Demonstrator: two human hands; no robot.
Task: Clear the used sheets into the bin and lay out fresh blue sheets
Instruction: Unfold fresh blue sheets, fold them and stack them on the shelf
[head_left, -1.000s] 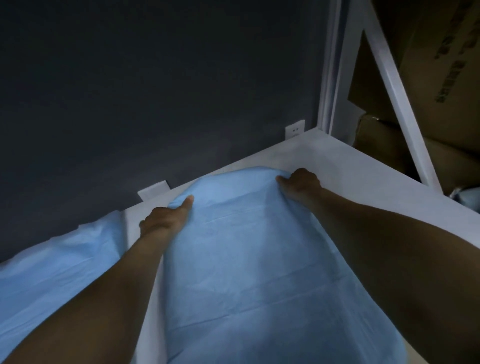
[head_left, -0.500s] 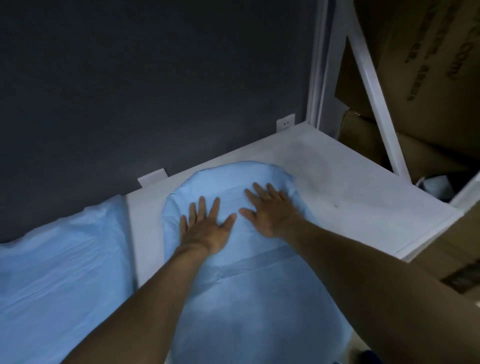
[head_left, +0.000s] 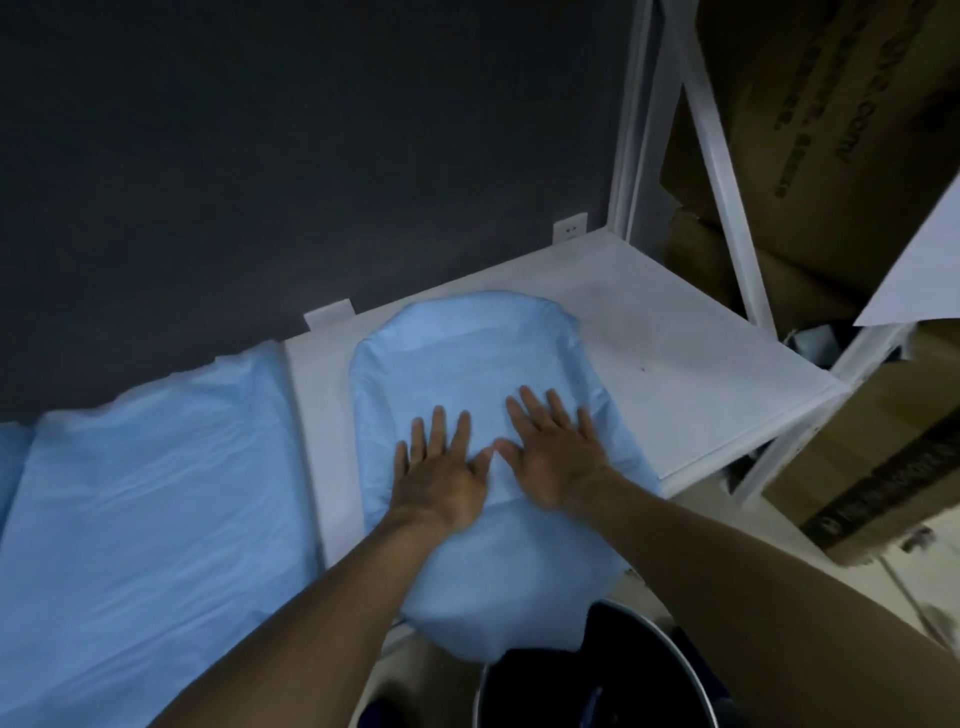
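Smoothing a fresh blue sheet (head_left: 467, 353) with both palms, centre of the frame.

The left hand (head_left: 441, 478) and right hand (head_left: 556, 457) lie flat side by side on the sheet, fingers straight and spread, thumbs almost touching, gripping nothing. The sheet covers a rounded pad on the white shelf (head_left: 717, 374), and its near end hangs over the dark bin (head_left: 597, 675) at lower right. A second sheet (head_left: 156, 493) covers the lower left. It looks thin, light and soft, creasing easily, so it will likely slide or bunch under a hard push and could tear if yanked. Flat palms stroking outward suit it. To shift it, pinching the tucked rim at the far curved end or along the sides seems the best hold.
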